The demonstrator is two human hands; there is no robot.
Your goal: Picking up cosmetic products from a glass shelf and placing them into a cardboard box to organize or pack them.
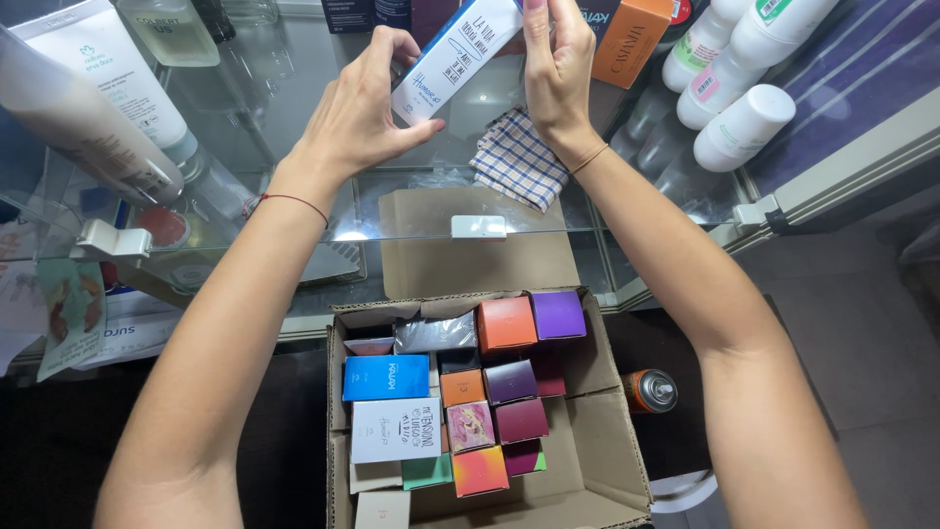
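Both hands hold one long white carton with a blue side (452, 61), tilted above a glass shelf (294, 108). My left hand (364, 103) grips its lower end, thumb under it. My right hand (554, 73) holds the upper end, fingers upright along it. A folded checked cloth (519, 160) lies on the glass just below the carton. Under my forearms stands an open cardboard box (597, 431) packed with several small coloured cartons, upright.
White tubes and bottles (98, 88) lie at the left of the shelf, white bottles (736, 83) at the right, an orange carton (632, 39) at the back. A spray can (650, 390) lies right of the cardboard box. A flat cardboard sheet (475, 257) sits under the glass.
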